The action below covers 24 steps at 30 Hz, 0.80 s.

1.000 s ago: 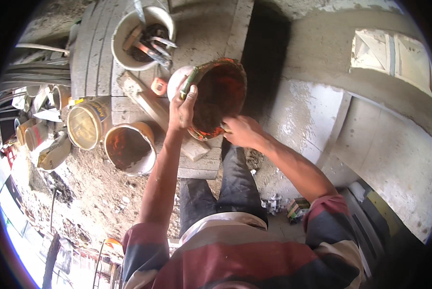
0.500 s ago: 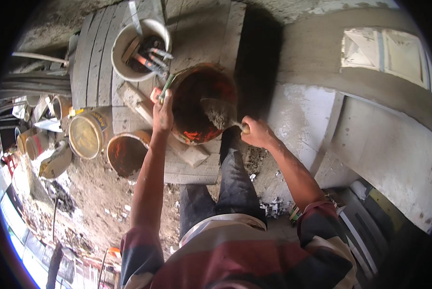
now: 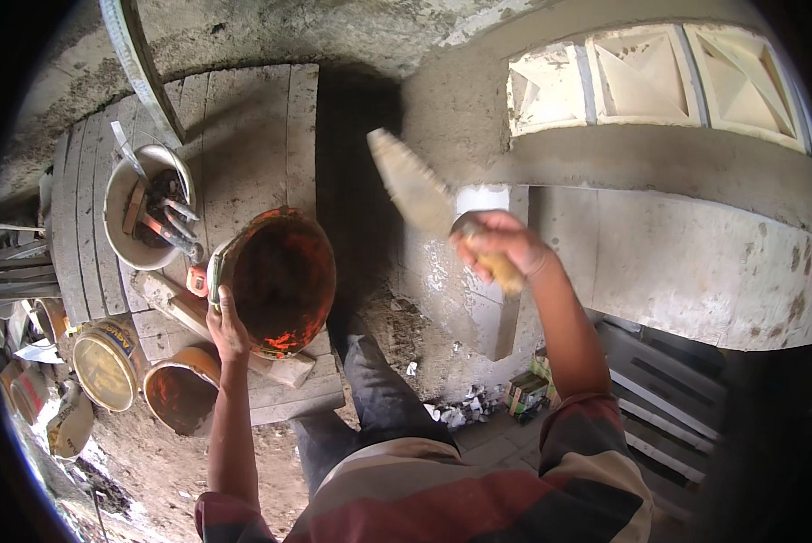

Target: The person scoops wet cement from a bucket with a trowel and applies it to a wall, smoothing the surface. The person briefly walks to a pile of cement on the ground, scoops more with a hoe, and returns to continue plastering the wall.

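My right hand [image 3: 506,244] is closed round the yellowish wooden handle of a pointed trowel [image 3: 412,185]. Its blade points up and to the left, away from the bucket, with grey smears on it; both are slightly blurred. At the left rim of a dark bucket [image 3: 331,271] with an orange-stained inside, my left hand [image 3: 229,328] grips the edge, beside a narrow greenish strip I cannot make out. This bucket rests on a plank platform [image 3: 243,118]. What lies at its dark bottom is hard to see. A small red-orange object [image 3: 196,281] sits beside my left fingers.
A white bucket [image 3: 107,217] of hand tools stands on the platform, near a wooden board [image 3: 175,303]. Two more buckets, one yellowish [image 3: 105,369] and one orange-rimmed [image 3: 209,358], stand to the left. A plastered wall with pale decorative blocks [image 3: 646,77] rises at right.
My right hand has lifted the trowel out of the bucket and swung it right, toward the wall. My left hand stays at the bucket's rim. The whole view has shifted to the right.
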### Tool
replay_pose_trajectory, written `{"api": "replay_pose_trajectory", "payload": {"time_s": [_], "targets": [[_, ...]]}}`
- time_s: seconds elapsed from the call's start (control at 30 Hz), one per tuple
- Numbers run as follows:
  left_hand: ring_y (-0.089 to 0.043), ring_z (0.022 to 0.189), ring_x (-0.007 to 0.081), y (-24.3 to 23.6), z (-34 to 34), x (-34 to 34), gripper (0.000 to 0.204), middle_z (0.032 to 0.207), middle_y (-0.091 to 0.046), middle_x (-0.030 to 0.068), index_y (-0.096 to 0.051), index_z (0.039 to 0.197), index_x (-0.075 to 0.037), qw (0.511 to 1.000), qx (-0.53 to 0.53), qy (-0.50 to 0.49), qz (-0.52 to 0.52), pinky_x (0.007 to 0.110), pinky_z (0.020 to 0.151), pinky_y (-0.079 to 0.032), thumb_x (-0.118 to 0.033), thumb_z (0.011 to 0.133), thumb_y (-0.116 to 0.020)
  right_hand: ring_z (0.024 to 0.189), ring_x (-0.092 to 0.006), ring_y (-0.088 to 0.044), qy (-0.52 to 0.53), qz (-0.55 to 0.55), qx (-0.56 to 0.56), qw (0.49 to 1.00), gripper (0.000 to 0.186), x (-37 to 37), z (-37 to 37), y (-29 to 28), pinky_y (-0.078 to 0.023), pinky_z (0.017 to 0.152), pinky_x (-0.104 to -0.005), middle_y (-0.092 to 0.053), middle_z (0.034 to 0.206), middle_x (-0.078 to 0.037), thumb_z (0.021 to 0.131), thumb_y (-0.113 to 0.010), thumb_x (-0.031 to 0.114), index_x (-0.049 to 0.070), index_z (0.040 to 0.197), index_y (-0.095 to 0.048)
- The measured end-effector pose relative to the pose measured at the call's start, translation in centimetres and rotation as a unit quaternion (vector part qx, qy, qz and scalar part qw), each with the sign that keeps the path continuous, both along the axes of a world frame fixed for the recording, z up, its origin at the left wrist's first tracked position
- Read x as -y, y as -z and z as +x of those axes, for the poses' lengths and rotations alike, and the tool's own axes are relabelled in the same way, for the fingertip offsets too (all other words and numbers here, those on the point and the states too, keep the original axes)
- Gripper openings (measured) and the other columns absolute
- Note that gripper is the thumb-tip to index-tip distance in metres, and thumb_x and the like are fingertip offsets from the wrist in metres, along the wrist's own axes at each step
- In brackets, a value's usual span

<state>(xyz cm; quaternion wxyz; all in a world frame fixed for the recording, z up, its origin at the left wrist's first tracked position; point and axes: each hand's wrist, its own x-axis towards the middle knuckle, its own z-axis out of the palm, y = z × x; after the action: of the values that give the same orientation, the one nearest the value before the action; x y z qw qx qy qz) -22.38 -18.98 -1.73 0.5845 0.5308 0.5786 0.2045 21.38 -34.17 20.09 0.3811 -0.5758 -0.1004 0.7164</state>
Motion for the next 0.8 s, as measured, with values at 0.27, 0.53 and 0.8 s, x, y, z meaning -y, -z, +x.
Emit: {"api": "replay_pose_trajectory", "payload": {"time_s": [0.27, 0.53, 0.8], "targets": [[-0.050, 0.083, 0.0164, -1.2, 0.7, 0.8, 0.054, 0.090, -0.061, 0.0055, -0.062, 0.117, 0.007, 0.998, 0.032, -0.047, 0.033, 0.033, 0.079, -0.043, -0.044, 0.107, -0.047, 0.057, -0.0115, -0.055, 0.206, -0.100, 0.433, 0.872, 0.026, 10.3, 1.4, -3.8, -0.046, 0.049, -0.0276, -0.056, 0.080, -0.002, 0.100, -0.063, 0.029, 0.006, 0.107, -0.054], [-0.048, 0.081, 0.0149, -1.2, 1.9, 0.3, 0.053, 0.086, -0.057, 0.0035, -0.062, 0.113, 0.009, 0.999, 0.019, -0.025, 0.043, 0.032, 0.076, -0.042, -0.042, 0.108, -0.047, 0.053, -0.0128, -0.055, 0.088, -0.192, 0.366, 0.906, 0.024, 6.0, 7.5, 7.0, -0.048, 0.046, -0.0306, -0.056, 0.075, -0.002, 0.097, -0.066, 0.025, 0.004, 0.102, -0.055], [-0.053, 0.087, 0.0159, -0.4, -0.5, 1.2, 0.054, 0.094, -0.063, 0.0063, -0.062, 0.119, 0.008, 0.999, 0.005, -0.040, 0.025, 0.032, 0.083, -0.045, -0.042, 0.107, -0.049, 0.052, -0.0149, -0.058, 0.171, -0.219, 0.513, 0.812, 0.029, 5.1, 3.2, 3.5, -0.050, 0.045, -0.0322, -0.059, 0.078, -0.005, 0.096, -0.064, 0.024, 0.000, 0.110, -0.056]]}}
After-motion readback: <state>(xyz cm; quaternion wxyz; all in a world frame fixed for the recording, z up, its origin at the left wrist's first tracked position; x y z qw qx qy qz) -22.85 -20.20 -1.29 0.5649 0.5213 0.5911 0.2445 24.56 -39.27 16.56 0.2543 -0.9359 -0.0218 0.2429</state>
